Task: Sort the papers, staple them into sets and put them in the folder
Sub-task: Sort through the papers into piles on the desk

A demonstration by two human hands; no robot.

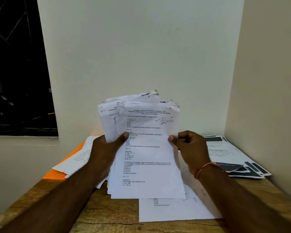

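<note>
I hold a fanned stack of printed papers (146, 148) upright above the wooden table (104, 211). My left hand (106, 148) grips the stack's left side, thumb on the front. My right hand (190, 147) pinches the right edge of the front sheet, which is hand-numbered 6; a sheet behind it is numbered 5. One loose printed sheet (175, 211) lies flat on the table under the stack. An orange folder (57, 174) lies at the left with several white sheets (77, 158) on top of it.
A pile of pages with dark printed blocks (233, 157) lies at the right, against the side wall. White walls close the table at the back and right. A dark window (18, 68) is at the left. No stapler is in view.
</note>
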